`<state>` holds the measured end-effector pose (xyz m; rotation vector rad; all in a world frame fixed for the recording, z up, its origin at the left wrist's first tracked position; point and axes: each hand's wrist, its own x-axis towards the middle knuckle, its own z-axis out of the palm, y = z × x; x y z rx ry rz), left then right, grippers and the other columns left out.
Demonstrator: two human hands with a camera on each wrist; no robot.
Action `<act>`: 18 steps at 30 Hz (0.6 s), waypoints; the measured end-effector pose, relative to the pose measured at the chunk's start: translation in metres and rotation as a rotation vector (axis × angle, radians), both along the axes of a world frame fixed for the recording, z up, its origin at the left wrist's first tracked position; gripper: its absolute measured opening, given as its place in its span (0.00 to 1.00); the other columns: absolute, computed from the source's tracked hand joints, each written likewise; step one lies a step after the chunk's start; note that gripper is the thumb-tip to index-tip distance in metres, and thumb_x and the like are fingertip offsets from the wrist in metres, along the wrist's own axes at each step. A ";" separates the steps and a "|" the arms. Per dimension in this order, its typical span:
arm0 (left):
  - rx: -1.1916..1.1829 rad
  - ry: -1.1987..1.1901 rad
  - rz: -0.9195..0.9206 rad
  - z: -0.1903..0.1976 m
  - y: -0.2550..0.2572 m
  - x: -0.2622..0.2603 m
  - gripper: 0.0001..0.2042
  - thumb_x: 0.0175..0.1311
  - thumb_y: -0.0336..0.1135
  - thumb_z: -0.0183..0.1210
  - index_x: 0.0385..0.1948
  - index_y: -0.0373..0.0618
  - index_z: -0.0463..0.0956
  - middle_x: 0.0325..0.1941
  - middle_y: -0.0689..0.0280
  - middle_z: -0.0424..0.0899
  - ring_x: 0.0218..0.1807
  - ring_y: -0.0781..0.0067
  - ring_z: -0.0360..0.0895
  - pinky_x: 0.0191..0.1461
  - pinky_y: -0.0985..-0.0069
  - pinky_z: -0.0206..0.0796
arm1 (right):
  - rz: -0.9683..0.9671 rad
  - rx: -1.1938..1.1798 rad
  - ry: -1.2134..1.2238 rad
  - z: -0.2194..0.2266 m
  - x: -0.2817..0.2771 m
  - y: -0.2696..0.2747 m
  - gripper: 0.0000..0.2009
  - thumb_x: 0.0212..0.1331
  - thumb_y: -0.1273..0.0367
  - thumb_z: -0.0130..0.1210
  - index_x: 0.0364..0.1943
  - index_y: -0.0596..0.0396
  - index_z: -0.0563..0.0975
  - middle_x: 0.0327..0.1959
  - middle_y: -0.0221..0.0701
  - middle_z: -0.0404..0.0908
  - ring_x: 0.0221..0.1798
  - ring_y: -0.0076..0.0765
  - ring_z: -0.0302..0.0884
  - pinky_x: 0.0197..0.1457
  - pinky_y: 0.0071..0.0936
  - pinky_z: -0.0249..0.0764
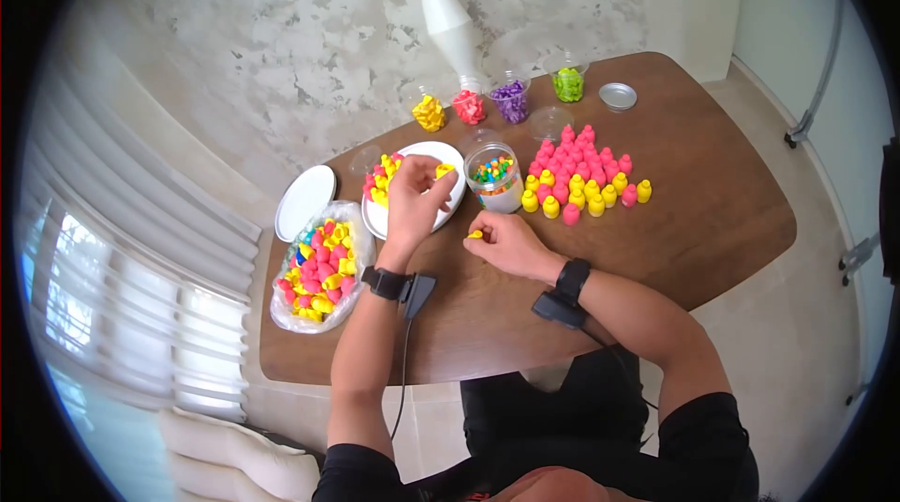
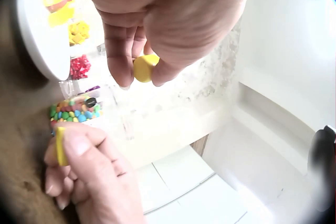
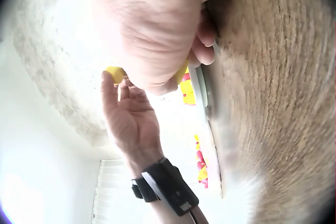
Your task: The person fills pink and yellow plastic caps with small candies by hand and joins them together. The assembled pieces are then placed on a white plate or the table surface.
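My left hand (image 1: 413, 202), raised over the near side of a white plate (image 1: 454, 197), pinches a small yellow piece (image 2: 145, 68) with a round end between thumb and fingers. Lower and to the right, my right hand (image 1: 514, 247) pinches another yellow piece (image 2: 61, 146), seen edge-on and partly hidden by the fingers. The two pieces are apart. Beyond the right hand stands a clear jar (image 1: 494, 194) with multicoloured candy-like bits. Pink and yellow pieces (image 1: 379, 180) lie on the plate, partly behind the left hand.
Rows of upright pink and yellow bottle-shaped pieces (image 1: 586, 169) stand right of the jar. A plastic bag (image 1: 281, 313) of loose pieces lies at left, near a white lid (image 1: 306, 202). Along the back are cups of yellow, red, purple and green bits (image 1: 568, 84) and a silver lid (image 1: 618, 96).
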<state>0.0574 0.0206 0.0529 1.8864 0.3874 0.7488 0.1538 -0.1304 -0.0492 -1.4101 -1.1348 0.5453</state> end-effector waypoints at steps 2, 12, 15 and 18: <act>0.182 0.060 -0.013 0.011 -0.005 0.016 0.11 0.70 0.30 0.65 0.49 0.38 0.77 0.35 0.68 0.85 0.27 0.87 0.75 0.25 0.85 0.70 | -0.011 0.011 -0.010 0.003 0.000 -0.002 0.14 0.61 0.62 0.64 0.37 0.62 0.80 0.28 0.38 0.84 0.31 0.37 0.83 0.38 0.36 0.77; 0.661 0.174 0.005 0.013 -0.022 0.029 0.14 0.69 0.32 0.66 0.52 0.36 0.83 0.39 0.61 0.84 0.36 0.74 0.77 0.42 0.74 0.73 | -0.043 0.034 -0.101 0.007 0.002 -0.008 0.15 0.60 0.62 0.64 0.38 0.63 0.81 0.29 0.42 0.85 0.33 0.42 0.85 0.39 0.38 0.78; 0.428 0.068 0.037 -0.009 -0.007 0.015 0.12 0.66 0.29 0.67 0.49 0.37 0.82 0.38 0.64 0.83 0.36 0.76 0.78 0.40 0.74 0.74 | -0.035 0.062 -0.025 0.004 0.002 -0.005 0.15 0.61 0.62 0.64 0.38 0.63 0.80 0.29 0.42 0.85 0.33 0.41 0.85 0.39 0.38 0.78; 0.123 0.047 0.018 -0.023 -0.006 -0.010 0.12 0.65 0.27 0.68 0.47 0.38 0.80 0.40 0.66 0.83 0.38 0.78 0.79 0.41 0.75 0.76 | -0.040 0.099 -0.036 0.004 0.002 -0.007 0.13 0.65 0.66 0.65 0.43 0.62 0.78 0.27 0.29 0.81 0.30 0.21 0.76 0.33 0.26 0.74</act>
